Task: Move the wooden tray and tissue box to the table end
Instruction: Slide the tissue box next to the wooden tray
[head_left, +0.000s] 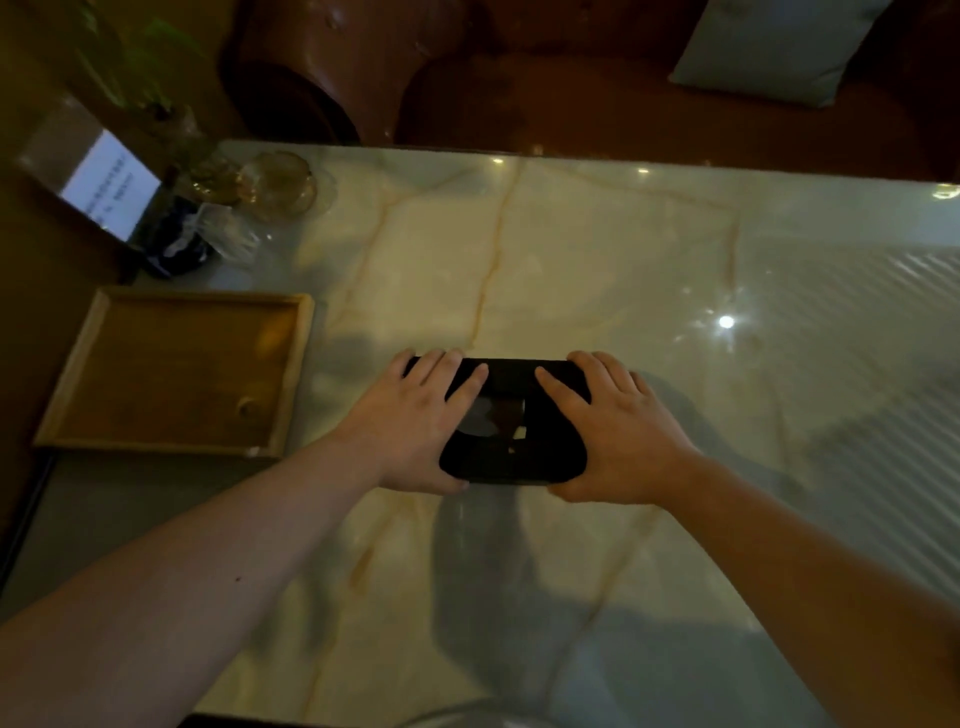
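Observation:
A black tissue box (511, 457) lies flat on the marble table (597, 249), near its middle. My left hand (415, 421) clasps the box's left side, fingers over the top and thumb at the near edge. My right hand (618, 431) clasps its right side the same way. An opening with pale tissue shows between my fingers on the box top. The wooden tray (176, 371), shallow, rectangular and with nothing in it, lies at the table's left end, a short gap from my left hand.
Behind the tray stand a glass ashtray (278, 184), a crinkled clear wrapper on a dark item (202, 234), a plant and a standing card sign (106, 182). A brown leather sofa with a pale cushion (769, 47) runs along the far edge.

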